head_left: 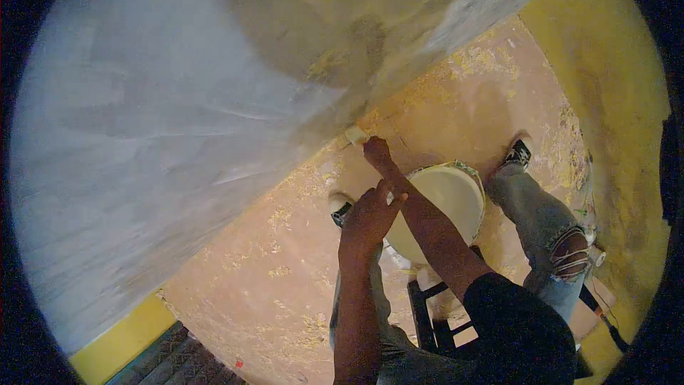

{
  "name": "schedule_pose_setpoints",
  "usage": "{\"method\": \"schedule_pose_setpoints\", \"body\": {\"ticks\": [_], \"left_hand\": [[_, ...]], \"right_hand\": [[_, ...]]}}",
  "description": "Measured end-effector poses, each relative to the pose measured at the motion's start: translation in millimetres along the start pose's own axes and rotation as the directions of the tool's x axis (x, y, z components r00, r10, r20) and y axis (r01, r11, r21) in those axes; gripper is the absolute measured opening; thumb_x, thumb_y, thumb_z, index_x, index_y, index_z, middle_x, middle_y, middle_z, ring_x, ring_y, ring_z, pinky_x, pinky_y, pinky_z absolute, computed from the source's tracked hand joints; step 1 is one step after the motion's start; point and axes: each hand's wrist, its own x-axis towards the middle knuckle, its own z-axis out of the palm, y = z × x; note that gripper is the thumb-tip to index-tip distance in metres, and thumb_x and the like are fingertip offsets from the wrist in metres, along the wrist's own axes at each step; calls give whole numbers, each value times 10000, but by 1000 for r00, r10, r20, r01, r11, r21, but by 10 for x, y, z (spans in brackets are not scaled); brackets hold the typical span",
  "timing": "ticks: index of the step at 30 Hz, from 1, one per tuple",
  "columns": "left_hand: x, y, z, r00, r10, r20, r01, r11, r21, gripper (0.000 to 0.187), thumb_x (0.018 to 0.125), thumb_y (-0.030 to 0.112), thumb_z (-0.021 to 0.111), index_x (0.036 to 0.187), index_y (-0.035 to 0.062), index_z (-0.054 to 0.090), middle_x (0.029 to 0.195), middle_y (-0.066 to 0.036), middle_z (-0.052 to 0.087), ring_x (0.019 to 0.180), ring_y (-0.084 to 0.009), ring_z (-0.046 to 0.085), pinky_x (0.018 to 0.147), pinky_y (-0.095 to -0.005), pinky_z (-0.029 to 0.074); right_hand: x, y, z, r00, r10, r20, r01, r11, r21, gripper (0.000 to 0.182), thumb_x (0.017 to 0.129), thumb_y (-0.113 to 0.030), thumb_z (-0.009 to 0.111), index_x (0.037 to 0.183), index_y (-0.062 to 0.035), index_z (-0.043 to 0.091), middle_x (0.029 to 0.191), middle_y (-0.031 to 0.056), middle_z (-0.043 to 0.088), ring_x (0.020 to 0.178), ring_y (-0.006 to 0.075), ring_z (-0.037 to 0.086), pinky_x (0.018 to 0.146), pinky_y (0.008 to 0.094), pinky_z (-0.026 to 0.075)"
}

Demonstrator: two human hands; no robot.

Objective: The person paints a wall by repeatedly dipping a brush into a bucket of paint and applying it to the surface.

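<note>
My right hand (376, 148) is stretched out to the lower edge of the grey-white wall (164, 114), its fingers closed on a small pale block-like piece (355, 135). That piece lies right at the line where wall and floor meet. Nearer to me, my left hand (370, 214) is closed with the fingers curled, overlapping my right forearm in this view. A small white bit (390, 198) shows at its fingertips; I cannot tell what it is. Under my right forearm stands a round bucket (456, 199) with a cream-coloured inside and a messy rim.
The pinkish floor (285, 299) is spotted with yellow flecks. My shoes (520, 153) are on either side of the bucket, and a black stool frame (422, 317) stands below it. A yellow wall (620, 128) is on the right, a dark quilted surface (174, 360) lower left.
</note>
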Motion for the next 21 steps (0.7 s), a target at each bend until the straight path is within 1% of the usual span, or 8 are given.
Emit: {"method": "schedule_pose_setpoints", "body": {"ticks": [4,6,7,9,13,15,19,21], "left_hand": [[-1,-41,25,998,44,-40,-44,999,2,450,937,411,529,1207,51,507,1114,-260,620,1071,-380,598,925,-455,448],[5,-20,10,1000,16,-1,-16,1000,0,471,935,415,530,1227,47,499,1150,-260,608,1105,-383,582,939,-456,444],[6,-12,-4,1000,15,-6,-15,1000,1,471,935,415,530,1227,47,499,1150,-260,608,1105,-383,582,939,-456,444],[-11,-15,-11,999,34,22,-33,998,-44,490,935,419,525,1245,40,493,1187,-249,598,1128,-383,571,953,-459,438],[24,-99,56,996,88,-20,-89,995,-48,502,935,419,524,1254,33,491,1203,-244,592,1136,-380,566,960,-449,436],[18,-75,38,997,75,-32,-76,996,-47,489,933,413,527,1231,26,506,1191,-238,599,1131,-376,569,960,-442,435],[1,-58,36,998,52,-40,-54,998,-43,469,928,414,531,1192,26,526,1184,-235,604,1131,-374,568,958,-440,435],[12,-58,27,998,55,-4,-55,998,-38,445,928,407,531,1160,27,534,1162,-238,610,1118,-370,576,944,-446,441]], "right_hand": [[-9,-41,-139,994,38,103,-44,998,53,334,908,-302,541,798,-24,691,765,157,648,749,332,639,649,441,508],[-124,106,459,945,119,-305,85,809,581,142,733,-217,604,683,-92,648,757,109,600,710,288,595,599,436,433],[-92,126,452,945,116,-307,90,808,582,142,733,-217,604,683,-92,648,757,109,600,710,288,595,599,436,433],[-56,98,333,981,-147,-129,158,984,82,336,878,-295,554,729,-12,657,685,187,620,663,359,624,608,481,499],[30,-120,-90,985,124,-120,-101,977,186,318,861,-271,552,727,-3,657,744,174,635,735,355,624,617,463,494],[-135,-43,-100,979,-73,-189,72,997,-9,285,850,-257,558,738,-21,672,748,137,637,775,310,632,604,430,489],[-100,53,263,974,-140,-176,93,962,-256,213,808,-208,562,638,-89,605,758,162,612,716,304,609,623,467,453],[127,108,398,936,-213,-280,-16,769,-639,277,856,-224,531,649,-67,627,713,141,641,625,300,611,622,452,475]]}}
